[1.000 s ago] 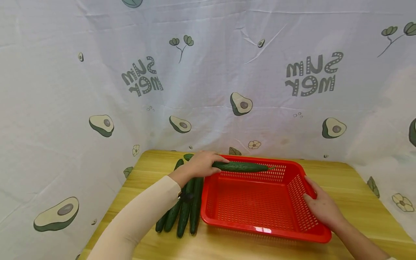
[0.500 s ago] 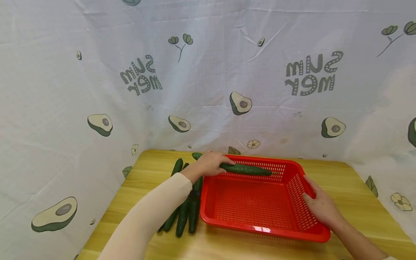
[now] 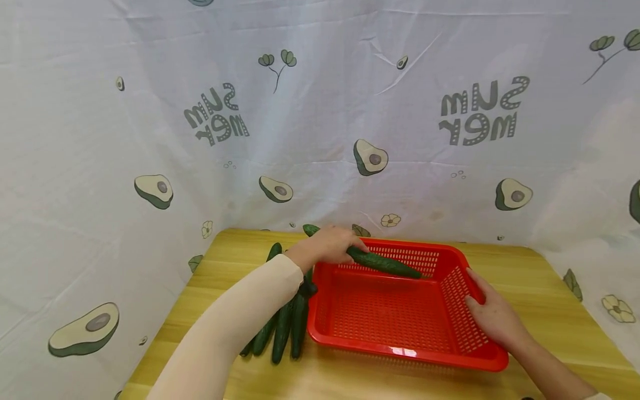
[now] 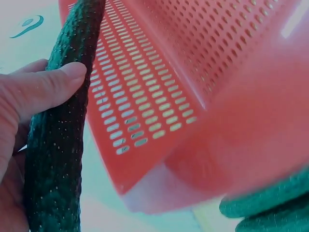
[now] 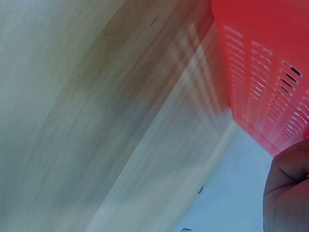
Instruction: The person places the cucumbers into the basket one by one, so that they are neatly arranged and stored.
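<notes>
My left hand [image 3: 334,244] grips a long dark green cucumber [image 3: 384,263] near its middle, over the back left corner of a red plastic basket [image 3: 400,351]. The cucumber slants, its right end lower and inside the basket, its left end raised past the rim. In the left wrist view the thumb lies across the bumpy cucumber [image 4: 55,159], beside the slotted wall [image 4: 145,96]. At the basket's right side, my right hand [image 3: 497,314] holds the rim, thumb inside. Only part of that hand [image 5: 289,188] shows in the right wrist view.
Several cucumbers [image 3: 282,330] lie side by side on the wooden table [image 3: 345,383], left of the basket and partly behind my left sleeve. A white cloth [image 3: 320,111] printed with avocados hangs behind the table and along its sides.
My left hand has carried the cucumber rightward over the basket. Its right end has dipped toward the basket floor while the left end has risen. The right hand keeps its hold on the rim.
</notes>
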{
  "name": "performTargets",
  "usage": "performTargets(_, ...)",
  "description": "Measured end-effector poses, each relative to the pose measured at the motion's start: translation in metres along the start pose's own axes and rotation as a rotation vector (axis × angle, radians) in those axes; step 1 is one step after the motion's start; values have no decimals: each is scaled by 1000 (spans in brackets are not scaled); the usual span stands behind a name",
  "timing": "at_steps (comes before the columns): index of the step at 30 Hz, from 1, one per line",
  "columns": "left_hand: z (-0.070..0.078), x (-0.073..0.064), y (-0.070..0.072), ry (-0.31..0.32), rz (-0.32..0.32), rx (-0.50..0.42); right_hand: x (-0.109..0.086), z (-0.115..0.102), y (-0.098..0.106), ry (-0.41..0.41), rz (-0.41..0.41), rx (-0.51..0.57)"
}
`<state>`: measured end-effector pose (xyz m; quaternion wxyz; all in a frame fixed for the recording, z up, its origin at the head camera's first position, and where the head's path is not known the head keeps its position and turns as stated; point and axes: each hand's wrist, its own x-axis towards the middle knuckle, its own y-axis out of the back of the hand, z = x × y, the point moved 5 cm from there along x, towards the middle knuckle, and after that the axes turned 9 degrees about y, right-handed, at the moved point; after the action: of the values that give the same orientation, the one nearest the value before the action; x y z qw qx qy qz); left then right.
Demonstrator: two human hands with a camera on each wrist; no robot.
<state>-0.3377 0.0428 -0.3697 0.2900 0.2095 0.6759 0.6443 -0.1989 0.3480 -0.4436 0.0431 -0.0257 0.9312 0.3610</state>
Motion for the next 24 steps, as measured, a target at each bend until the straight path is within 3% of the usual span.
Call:
performTargets(8, 23, 17, -5, 11, -30, -15, -2, 0, 2, 1, 13, -35)
performTargets(12, 30, 25, -12, 50, -64, -39, -2, -1, 1, 5, 19, -52)
performTargets(17, 29, 31, -23, 83, -64, -42, -3, -1, 0, 2, 26, -40)
performTargets(24, 24, 35, -32, 80, -43, -25, -4, -2, 1, 19, 39, -33)
